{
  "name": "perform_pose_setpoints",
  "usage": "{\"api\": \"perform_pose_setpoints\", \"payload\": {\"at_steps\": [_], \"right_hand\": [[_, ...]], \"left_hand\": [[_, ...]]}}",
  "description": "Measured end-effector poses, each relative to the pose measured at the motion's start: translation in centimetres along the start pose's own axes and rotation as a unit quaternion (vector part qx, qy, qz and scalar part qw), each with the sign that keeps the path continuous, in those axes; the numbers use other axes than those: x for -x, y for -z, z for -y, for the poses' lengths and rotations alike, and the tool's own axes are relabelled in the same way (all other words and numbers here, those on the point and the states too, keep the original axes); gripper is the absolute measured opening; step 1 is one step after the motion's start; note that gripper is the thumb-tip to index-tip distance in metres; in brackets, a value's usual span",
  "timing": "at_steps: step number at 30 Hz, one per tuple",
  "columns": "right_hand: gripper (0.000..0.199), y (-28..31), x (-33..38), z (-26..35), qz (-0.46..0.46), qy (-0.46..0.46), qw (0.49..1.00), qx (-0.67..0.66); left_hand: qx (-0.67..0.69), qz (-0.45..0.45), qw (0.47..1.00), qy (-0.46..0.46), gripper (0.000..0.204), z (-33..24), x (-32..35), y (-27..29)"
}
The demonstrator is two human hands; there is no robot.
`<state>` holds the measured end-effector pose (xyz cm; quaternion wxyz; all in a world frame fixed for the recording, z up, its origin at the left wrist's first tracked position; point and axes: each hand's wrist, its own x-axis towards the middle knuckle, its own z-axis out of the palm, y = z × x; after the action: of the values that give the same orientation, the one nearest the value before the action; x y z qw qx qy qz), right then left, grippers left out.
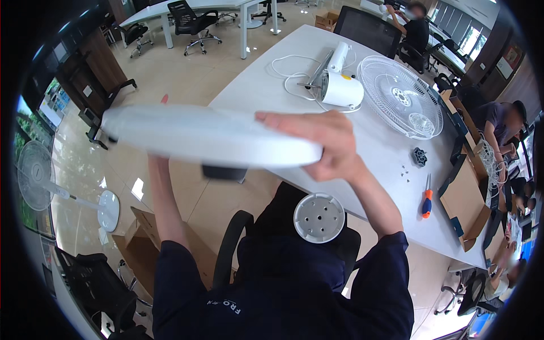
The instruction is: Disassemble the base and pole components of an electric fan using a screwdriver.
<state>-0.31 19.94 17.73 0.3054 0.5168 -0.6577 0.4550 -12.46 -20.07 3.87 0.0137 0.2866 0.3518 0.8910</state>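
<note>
I hold a large round white fan base [204, 136] edge-on in front of me, above the floor beside the table. My right hand [323, 144] grips its right rim with fingers over the top. My left hand [161, 102] is mostly hidden behind the base's left part; only a fingertip shows above it. A white round cap with holes [319, 217] rests on a black chair seat [272, 221] below the base.
On the white table [391, 153] lie a white fan motor head with its pole [339, 85] and cord, a round fan grille [402, 96], a black nut [419, 156], small screws and an orange screwdriver [426, 204]. Cardboard boxes [467, 198] stand right. Other people sit far right.
</note>
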Motion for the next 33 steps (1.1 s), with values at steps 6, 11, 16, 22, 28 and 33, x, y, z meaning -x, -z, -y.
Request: {"api": "perform_pose_setpoints", "payload": {"at_steps": [6, 11, 16, 22, 28, 33], "right_hand": [[0.053, -1.2, 0.9, -0.2, 0.048, 0.041, 0.992, 0.111], [0.032, -2.1, 2.1, -1.7, 0.039, 0.1, 0.983, 0.15], [0.035, -2.3, 3.2, -3.3, 0.01, 0.103, 0.985, 0.139], [0.034, -1.9, 4.1, -4.0, 0.016, 0.122, 0.983, 0.14], [0.034, -1.4, 5.4, -4.9, 0.023, 0.099, 0.985, 0.14], [0.038, -1.1, 6.3, -5.7, 0.029, 0.09, 0.984, 0.152]], "left_hand": [[-0.022, -0.037, 0.999, 0.016, 0.071, 2.7, -0.4, 1.8], [-0.052, -0.07, 0.996, 0.02, 0.071, 3.9, 0.2, 2.9], [-0.087, -0.101, 0.991, 0.02, 0.07, 4.3, 0.9, 3.7], [-0.126, -0.13, 0.983, 0.019, 0.069, 5.2, 1.4, 4.2], [-0.166, -0.154, 0.974, 0.023, 0.068, 5.8, 1.6, 4.4], [-0.198, -0.169, 0.965, 0.023, 0.068, 6.3, 1.3, 4.6]]}}
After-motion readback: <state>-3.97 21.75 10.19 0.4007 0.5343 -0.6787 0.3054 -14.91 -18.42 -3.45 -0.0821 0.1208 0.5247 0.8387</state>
